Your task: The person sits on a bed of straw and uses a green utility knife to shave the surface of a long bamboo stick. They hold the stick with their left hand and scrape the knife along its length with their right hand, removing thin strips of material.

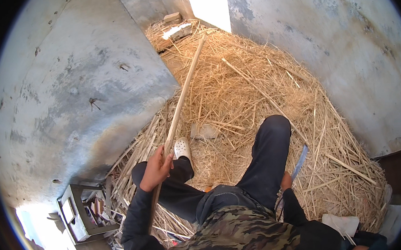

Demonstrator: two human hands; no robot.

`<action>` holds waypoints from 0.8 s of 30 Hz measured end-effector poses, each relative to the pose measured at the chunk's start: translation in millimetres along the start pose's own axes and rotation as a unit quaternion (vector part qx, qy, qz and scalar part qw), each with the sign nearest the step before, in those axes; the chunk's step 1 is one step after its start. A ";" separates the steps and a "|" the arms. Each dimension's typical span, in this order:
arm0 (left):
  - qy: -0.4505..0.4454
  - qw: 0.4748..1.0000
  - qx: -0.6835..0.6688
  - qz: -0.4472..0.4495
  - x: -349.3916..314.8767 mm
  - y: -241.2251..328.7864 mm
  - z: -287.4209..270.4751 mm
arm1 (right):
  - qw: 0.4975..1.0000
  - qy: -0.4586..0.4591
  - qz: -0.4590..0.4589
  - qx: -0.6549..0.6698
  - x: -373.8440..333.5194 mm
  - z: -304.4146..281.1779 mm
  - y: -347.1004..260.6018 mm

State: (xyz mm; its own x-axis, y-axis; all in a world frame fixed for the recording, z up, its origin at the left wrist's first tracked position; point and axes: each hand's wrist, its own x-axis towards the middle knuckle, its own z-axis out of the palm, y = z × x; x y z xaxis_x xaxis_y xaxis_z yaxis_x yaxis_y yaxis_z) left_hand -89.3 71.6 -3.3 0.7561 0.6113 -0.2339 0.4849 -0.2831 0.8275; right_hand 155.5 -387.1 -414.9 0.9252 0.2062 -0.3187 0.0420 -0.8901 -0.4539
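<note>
My left hand (pixel 157 169) is wrapped round a long, pale bamboo strip (pixel 184 93). The strip slants from beside my left forearm, past my left knee, up toward the doorway. Beside my right thigh, my right hand (pixel 286 181) is closed on a knife, whose long bluish-grey blade (pixel 300 161) points forward and slightly right. The knife's handle is mostly hidden by my fingers and leg. The blade is well apart from the strip. My left foot wears a cream clog (pixel 182 149) with holes.
Thick straw-coloured shavings (pixel 236 104) cover the floor. Another long strip (pixel 258 88) lies across them near my right knee, and a flat block (pixel 204 131) sits between my legs. Worn grey walls (pixel 81 87) close in. A cluttered open box (pixel 88 212) stands at left, a white object (pixel 341 223) at lower right.
</note>
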 end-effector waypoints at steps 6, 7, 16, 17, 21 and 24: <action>0.028 0.962 0.234 0.140 26.9 -17.3 -11.0 | 0.981 -0.181 -0.057 -0.032 -40.9 29.5 34.8; 0.050 0.936 0.291 0.191 31.8 -23.6 -11.5 | 0.983 -0.180 -0.030 -0.018 -44.7 22.5 25.7; 0.045 0.866 0.472 0.156 44.6 -68.3 -42.0 | 0.940 0.075 0.332 -0.013 -66.0 -0.4 25.2; 0.033 0.863 0.485 0.140 43.2 -67.2 -47.0 | 0.932 0.071 0.355 -0.033 -67.7 0.8 24.4; -0.014 0.849 0.516 0.108 36.6 -75.7 -70.5 | 0.949 -0.019 0.313 -0.023 -56.4 19.0 48.8; -0.066 0.817 0.568 0.081 46.4 -65.5 -82.6 | 0.943 -0.019 0.330 0.043 -50.8 23.5 46.5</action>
State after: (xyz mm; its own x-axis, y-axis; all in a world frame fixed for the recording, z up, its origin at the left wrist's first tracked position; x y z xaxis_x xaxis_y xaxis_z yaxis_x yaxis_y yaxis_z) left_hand -122.2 179.6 -26.2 0.8551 0.4345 -0.2830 0.4125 -0.9007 -0.1364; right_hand 101.6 -429.3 -439.4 0.7244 -0.3658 -0.5844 -0.5714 -0.7929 -0.2119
